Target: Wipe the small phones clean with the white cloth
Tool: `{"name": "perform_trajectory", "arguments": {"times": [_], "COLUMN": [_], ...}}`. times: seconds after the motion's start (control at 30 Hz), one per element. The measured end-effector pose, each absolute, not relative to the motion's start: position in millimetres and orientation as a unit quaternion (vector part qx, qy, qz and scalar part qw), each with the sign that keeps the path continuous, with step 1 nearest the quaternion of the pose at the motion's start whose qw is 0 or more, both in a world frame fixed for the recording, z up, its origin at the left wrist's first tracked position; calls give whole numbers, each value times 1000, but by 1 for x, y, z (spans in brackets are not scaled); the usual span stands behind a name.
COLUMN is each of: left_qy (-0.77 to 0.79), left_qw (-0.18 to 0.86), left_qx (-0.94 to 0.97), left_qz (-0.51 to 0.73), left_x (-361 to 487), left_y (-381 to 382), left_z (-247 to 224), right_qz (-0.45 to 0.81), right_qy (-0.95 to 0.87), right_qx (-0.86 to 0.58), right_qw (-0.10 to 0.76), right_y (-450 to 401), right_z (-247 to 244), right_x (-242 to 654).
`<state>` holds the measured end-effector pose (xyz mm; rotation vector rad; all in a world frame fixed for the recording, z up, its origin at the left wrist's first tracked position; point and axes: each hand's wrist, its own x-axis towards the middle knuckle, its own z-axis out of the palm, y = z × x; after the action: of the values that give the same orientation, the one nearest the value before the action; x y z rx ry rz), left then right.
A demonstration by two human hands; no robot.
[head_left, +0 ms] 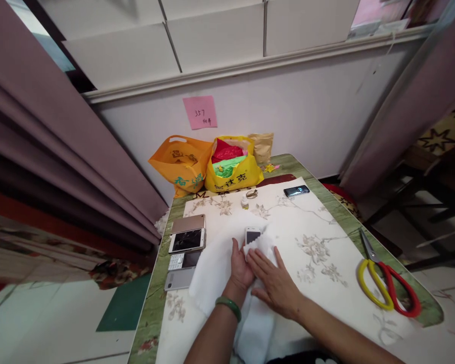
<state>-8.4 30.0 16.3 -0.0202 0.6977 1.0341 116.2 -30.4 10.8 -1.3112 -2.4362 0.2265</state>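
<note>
A white mobile phone with a dark screen pokes out of a white cloth in front of me. My left hand, with a green bangle on its wrist, is curled at the lower left side of the phone and cloth, its thumb pointing up. Across the lower part of the phone, my right hand presses a fold of the cloth with its fingers laid close together. The cloth hides the phone's lower end and some of my fingertips.
Several phones lie in a column at the left edge, one with a cracked screen. A dark phone, a small bottle and an orange bag with a yellow bag are farther back. Scissors lie right.
</note>
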Motion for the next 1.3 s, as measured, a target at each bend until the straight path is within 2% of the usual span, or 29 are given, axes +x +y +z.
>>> {"name": "perform_trajectory", "arguments": {"times": [0.2, 0.33, 0.5, 0.77, 0.87, 1.0, 1.13, 1.3], "left_qy": [319, 306, 329, 356, 356, 344, 306, 296], "left_qw": [819, 815, 795, 813, 808, 809, 829, 830], "left_qx": [5, 4, 51, 24, 13, 10, 18, 29], "left_qz": [476, 492, 507, 460, 470, 477, 467, 473], "left_x": [-7, -7, -3, -3, -2, 1, 0, -6], "left_y": [31, 30, 29, 28, 29, 29, 28, 27], "left_z": [18, 14, 6, 5, 7, 9, 10, 7], "right_qz": [113, 176, 171, 203, 269, 341, 209, 101], "right_qy": [-883, -909, -908, -893, -867, -784, -757, -858], "right_qx": [-397, -342, -370, -390, -404, -469, -534, -458], "right_qw": [222, 159, 96, 90, 115, 221, 313, 209], "right_y": [-60, -79, -85, -118, -126, -104, -50, -2], "right_z": [24, 27, 32, 33, 45, 66, 55, 18], "right_x": [121, 112, 102, 157, 176, 183, 164, 123]}}
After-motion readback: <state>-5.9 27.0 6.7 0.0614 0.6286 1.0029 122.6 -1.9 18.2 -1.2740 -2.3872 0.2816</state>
